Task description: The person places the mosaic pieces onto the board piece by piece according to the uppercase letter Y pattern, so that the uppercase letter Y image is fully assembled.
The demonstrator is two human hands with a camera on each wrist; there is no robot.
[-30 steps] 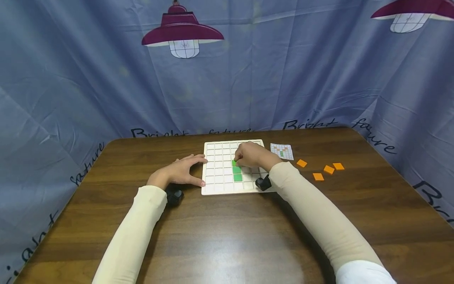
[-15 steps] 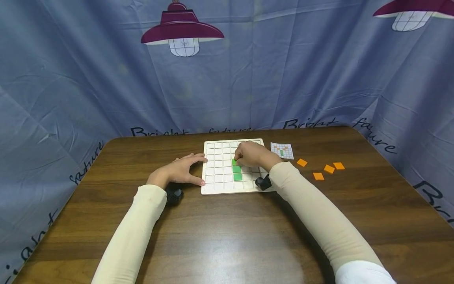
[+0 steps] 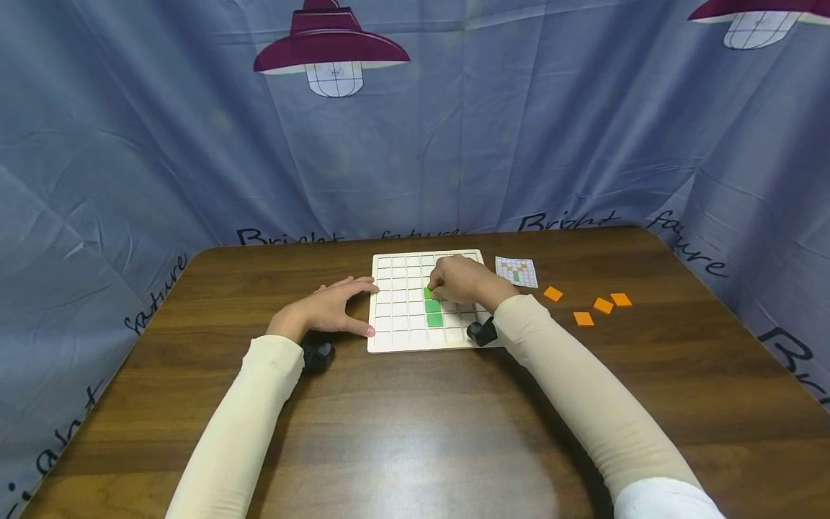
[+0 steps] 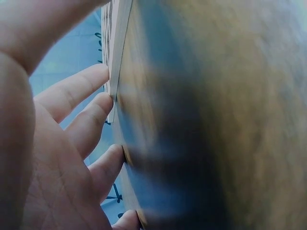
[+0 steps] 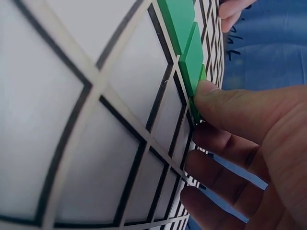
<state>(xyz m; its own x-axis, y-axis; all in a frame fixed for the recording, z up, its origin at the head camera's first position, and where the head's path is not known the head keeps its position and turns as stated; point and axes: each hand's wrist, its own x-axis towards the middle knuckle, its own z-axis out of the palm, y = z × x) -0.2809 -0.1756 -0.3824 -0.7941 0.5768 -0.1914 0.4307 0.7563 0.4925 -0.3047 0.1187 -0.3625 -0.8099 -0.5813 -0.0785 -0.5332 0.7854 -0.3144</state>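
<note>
The far green tile (image 5: 203, 73) is pinched between the thumb and forefinger of the right hand (image 3: 459, 280), and part of its surface is covered by the thumb tip in the right wrist view; whether it is fully seated in its cell cannot be told. The other fingers of that hand are bent in beside the forefinger, low over the grid. Directly on the person's side of the pinched tile, the middle green tile (image 3: 432, 306) is set just beside the thumb, followed by the near green tile (image 3: 434, 319), so that a straight column is formed in neighbouring cells. All three are carried by the white gridded board (image 3: 397, 317), whose right part is partly hidden by the right wrist. By the left hand (image 3: 327, 310), nothing is gripped: its thumb and fingers are spread wide, and the left edge of the board is touched by their tips. Beyond the board's right edge, a small card (image 3: 516, 272) printed with a coloured grid is laid on the brown table (image 3: 415, 432). Farther right, four orange tiles (image 3: 603, 306) are scattered, one near the card and two just beside each other. The table is backed by a blue curtain (image 3: 519, 130), on which dark red lamps (image 3: 332, 49) and black lettering (image 3: 570, 222) are printed.
</note>
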